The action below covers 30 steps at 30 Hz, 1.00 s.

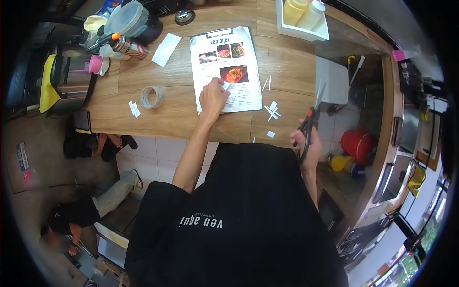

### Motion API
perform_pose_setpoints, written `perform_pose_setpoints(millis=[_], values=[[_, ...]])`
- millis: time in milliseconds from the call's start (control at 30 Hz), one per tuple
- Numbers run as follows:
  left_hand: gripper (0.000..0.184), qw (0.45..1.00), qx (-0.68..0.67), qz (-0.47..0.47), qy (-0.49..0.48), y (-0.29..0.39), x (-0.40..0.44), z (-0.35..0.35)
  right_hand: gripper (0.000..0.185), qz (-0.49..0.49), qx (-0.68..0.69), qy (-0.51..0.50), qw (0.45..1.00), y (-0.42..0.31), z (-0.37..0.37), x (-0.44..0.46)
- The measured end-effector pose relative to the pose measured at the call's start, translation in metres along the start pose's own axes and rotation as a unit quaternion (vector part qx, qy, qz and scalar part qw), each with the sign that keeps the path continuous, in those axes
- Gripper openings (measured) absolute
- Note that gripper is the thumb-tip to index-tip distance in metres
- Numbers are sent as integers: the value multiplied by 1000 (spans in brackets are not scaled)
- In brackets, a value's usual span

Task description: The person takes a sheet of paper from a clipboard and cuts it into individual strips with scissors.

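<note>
My left hand (pixel 213 95) rests on the printed menu sheet (pixel 205 76), its fingers pinched at a small white paper strip (pixel 229 86) just below the large food photo. The menu lies on a clipboard (pixel 220 33) on the wooden table. At the table's right edge my right hand (pixel 307 141) is closed round the scissors (pixel 311 112), whose blades point away from me and look slightly apart. Between my hands lie narrow white paper strips (pixel 272 111) and a small paper piece (pixel 270 134). A roll of clear tape (pixel 152 97) is left of the menu.
Left of the clipboard lies a blank white paper (pixel 166 49). A lidded tub (pixel 126 21), a can (pixel 130 47) and a pink cup (pixel 98 64) stand back left. A bell (pixel 184 16) and a white bottle tray (pixel 306 32) are behind. People sit at lower left.
</note>
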<state>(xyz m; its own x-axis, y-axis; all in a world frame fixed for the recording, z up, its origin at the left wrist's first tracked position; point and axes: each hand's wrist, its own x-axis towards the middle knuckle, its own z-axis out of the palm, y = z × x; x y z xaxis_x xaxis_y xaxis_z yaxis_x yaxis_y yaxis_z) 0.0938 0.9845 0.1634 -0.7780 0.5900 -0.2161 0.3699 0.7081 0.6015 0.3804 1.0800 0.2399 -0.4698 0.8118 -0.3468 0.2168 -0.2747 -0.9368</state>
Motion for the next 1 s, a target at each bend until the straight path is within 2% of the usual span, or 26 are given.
perform_pose_setpoints(millis=[33, 100, 133, 200, 233, 267, 300, 333, 367, 433, 467, 533, 600, 767, 800, 867, 1000], values=[[30, 1000, 0, 4, -2, 1, 0, 1, 49, -1, 1, 4, 1000, 1, 0, 1], [17, 1000, 10, 2, 4, 3, 0, 2, 53, -1, 9, -30, 999, 3, 1, 3], [17, 1000, 9, 6, 2, 3, -1, 2, 53, -3, 10, -26, 1000, 1, 0, 3], [21, 996, -80, 40, 1, 2, -2, 1, 57, 1, -48, -85, 995, -8, -1, 4], [18, 977, -179, -26, -109, 14, -5, -12, 64, 8, -48, -113, 992, -10, -2, 4], [18, 977, -181, -26, -112, 29, -14, -22, 64, 9, -50, -110, 993, -12, -3, 3], [15, 910, -370, -38, -182, 44, -26, -32, 67, 1, -44, -160, 986, -13, -4, 3], [11, 802, -544, -49, -241, 58, -36, -43, 70, -7, -38, -210, 977, -14, -5, 2], [11, 801, -546, -50, -241, 71, -45, -55, 76, -2, -40, -231, 972, -9, -6, 2], [8, 819, -497, 16, -286, 94, -58, -75, 78, -11, -43, -258, 965, -20, -6, -4], [8, 818, -499, 17, -287, 100, -61, -82, 79, -20, -42, -285, 957, -27, -5, -8], [8, 846, -447, 59, -284, 107, -65, -93, 83, -11, -46, -294, 955, -37, -7, -13], [8, 849, -437, 60, -292, 114, -68, -103, 83, -33, -60, -306, 950, -45, -10, -16], [13, 879, -313, 67, -354, 133, -75, -123, 83, -48, -104, -290, 950, -57, -17, -21], [13, 878, -315, 67, -354, 133, -76, -122, 82, -47, -121, -285, 950, -59, -18, -22], [15, 872, -300, 175, -346, 134, -75, -119, 83, -51, -120, -290, 948, -62, -19, -24], [16, 842, -308, 231, -378, 145, -75, -129, 86, -43, -107, -306, 945, -71, -23, -28]])
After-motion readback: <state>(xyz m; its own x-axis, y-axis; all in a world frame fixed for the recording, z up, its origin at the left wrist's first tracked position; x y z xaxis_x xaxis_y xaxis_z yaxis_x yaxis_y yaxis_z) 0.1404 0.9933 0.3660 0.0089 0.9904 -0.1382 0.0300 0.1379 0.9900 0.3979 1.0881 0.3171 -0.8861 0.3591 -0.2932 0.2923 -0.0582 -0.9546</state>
